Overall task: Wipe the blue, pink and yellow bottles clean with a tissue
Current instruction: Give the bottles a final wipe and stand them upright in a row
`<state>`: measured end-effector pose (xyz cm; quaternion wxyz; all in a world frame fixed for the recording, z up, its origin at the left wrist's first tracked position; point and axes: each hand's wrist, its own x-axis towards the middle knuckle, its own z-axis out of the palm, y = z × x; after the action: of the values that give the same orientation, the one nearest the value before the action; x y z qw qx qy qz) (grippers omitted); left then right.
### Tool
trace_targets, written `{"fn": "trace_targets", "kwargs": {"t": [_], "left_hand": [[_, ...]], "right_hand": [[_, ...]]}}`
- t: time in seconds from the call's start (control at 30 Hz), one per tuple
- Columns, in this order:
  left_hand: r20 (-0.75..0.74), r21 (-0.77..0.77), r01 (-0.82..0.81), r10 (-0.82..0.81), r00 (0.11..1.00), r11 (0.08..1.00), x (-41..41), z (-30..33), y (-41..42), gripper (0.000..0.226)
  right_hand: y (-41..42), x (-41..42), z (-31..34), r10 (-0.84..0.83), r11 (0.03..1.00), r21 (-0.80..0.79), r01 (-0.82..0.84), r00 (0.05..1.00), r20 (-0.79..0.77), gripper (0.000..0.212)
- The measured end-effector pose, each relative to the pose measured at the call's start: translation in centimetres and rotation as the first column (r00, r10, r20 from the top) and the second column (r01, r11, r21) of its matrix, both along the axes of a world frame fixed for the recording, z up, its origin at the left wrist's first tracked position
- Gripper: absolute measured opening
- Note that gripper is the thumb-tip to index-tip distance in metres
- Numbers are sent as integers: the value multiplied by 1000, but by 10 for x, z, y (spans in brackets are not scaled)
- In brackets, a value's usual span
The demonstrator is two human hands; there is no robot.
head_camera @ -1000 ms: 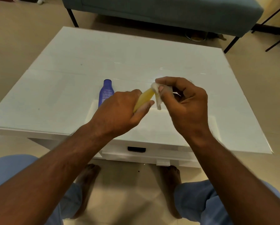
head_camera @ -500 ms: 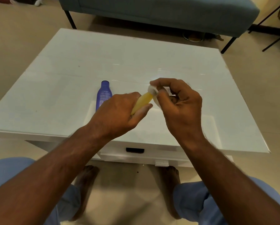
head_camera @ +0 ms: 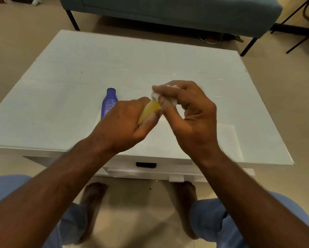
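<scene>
My left hand (head_camera: 125, 126) grips a small yellow bottle (head_camera: 149, 110) above the white table (head_camera: 60, 97); only the bottle's upper part shows between my fingers. My right hand (head_camera: 191, 111) pinches a crumpled white tissue (head_camera: 168, 96) against the top end of the yellow bottle. A blue bottle (head_camera: 109, 103) lies on the table just left of my left hand, cap pointing away from me, its lower part hidden by that hand. No pink bottle shows in the head view.
A drawer with a dark handle (head_camera: 146, 165) sits under the table's near edge. My knees and bare feet are below it. A teal sofa (head_camera: 168, 9) on black legs stands beyond the table's far edge.
The tissue in my right hand has moved down from the side of the bottle's top and now covers its tip. My left hand holds the yellow bottle as before.
</scene>
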<state>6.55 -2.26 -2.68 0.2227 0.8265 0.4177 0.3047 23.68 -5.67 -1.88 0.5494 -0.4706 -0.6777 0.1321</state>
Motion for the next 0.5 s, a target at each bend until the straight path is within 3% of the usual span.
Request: {"fn": "trace_targets", "kwargs": {"t": [0.13, 0.27, 0.37, 0.5], "left_hand": [[-14, 27, -9, 9, 1000, 1000, 0, 4, -2, 21], [-37, 41, 9, -7, 999, 999, -2, 3, -3, 23], [14, 52, -12, 11, 1000, 999, -1, 7, -5, 24], [68, 42, -42, 39, 997, 998, -4, 11, -4, 31]], "right_hand": [[4, 3, -1, -121, 987, -123, 100, 976, -181, 18], [1, 5, 1, -151, 986, 75, 146, 987, 60, 15], [3, 6, -1, -168, 985, 31, 168, 986, -12, 15], [1, 5, 1, -205, 960, 215, 179, 973, 107, 16]]}}
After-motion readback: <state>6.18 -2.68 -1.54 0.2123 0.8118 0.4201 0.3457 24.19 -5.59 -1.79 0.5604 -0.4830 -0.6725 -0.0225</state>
